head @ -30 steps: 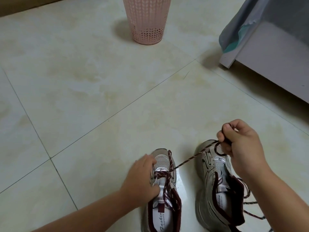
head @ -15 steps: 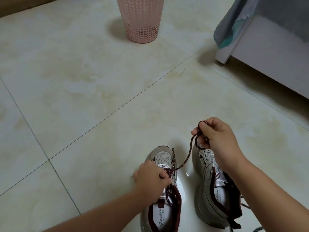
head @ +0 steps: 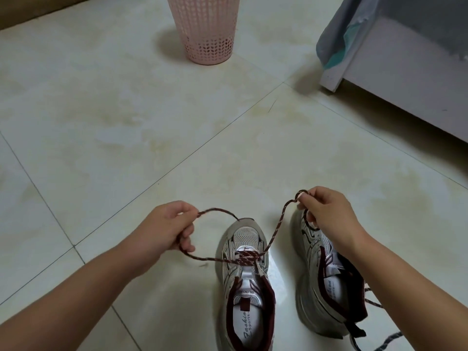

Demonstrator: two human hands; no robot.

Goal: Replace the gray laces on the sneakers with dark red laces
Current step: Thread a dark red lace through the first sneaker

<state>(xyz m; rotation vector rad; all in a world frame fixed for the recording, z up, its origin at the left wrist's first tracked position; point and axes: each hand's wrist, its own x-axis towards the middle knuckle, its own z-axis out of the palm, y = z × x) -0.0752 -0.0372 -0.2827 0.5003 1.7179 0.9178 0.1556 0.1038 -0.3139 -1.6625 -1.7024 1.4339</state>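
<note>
Two silver-white sneakers with dark red lining stand side by side on the tiled floor. A dark red lace [head: 247, 259] is threaded through the lowest eyelets of the left sneaker [head: 247, 282]. My left hand [head: 167, 229] grips one end of that lace out to the shoe's left. Above the toe of the right sneaker [head: 326, 277], my right hand [head: 326, 216] pinches the other end. Both lace ends run from the eyelets up to my hands. More lace, dark red and a grey piece [head: 388, 340], lies by the right sneaker's heel.
A pink perforated basket [head: 202, 29] stands on the floor at the top centre. A white furniture panel [head: 395, 72] with grey and teal cloth [head: 334, 39] draped over it fills the top right. Open floor lies between them and the sneakers.
My left hand left the sneaker's toe box, took hold of one lace end and drew it out to the left. My right hand kept its lace end and stayed above the right sneaker.
</note>
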